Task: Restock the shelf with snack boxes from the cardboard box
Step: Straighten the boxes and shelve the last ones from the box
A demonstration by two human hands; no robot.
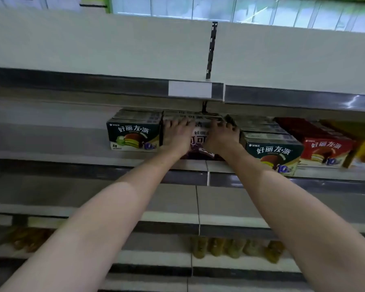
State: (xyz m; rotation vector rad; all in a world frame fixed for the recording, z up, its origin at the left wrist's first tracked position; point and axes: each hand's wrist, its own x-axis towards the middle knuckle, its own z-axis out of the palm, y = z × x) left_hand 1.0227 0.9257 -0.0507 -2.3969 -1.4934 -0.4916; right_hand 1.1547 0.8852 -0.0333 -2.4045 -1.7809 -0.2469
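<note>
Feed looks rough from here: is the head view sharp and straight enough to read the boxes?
Head view: soft overall, wide-angle bend in the shelf edges; green box print readable; dark box mostly hidden behind left hand and right hand; glare at far right; bottles below blurred.

The single head view looks forward and slightly down, close to the shelf [97,159].

My arms are bare from the elbow down, no sleeves in view. My left hand [177,137] and right hand [221,138] wear no gloves, rings or watch.
</note>
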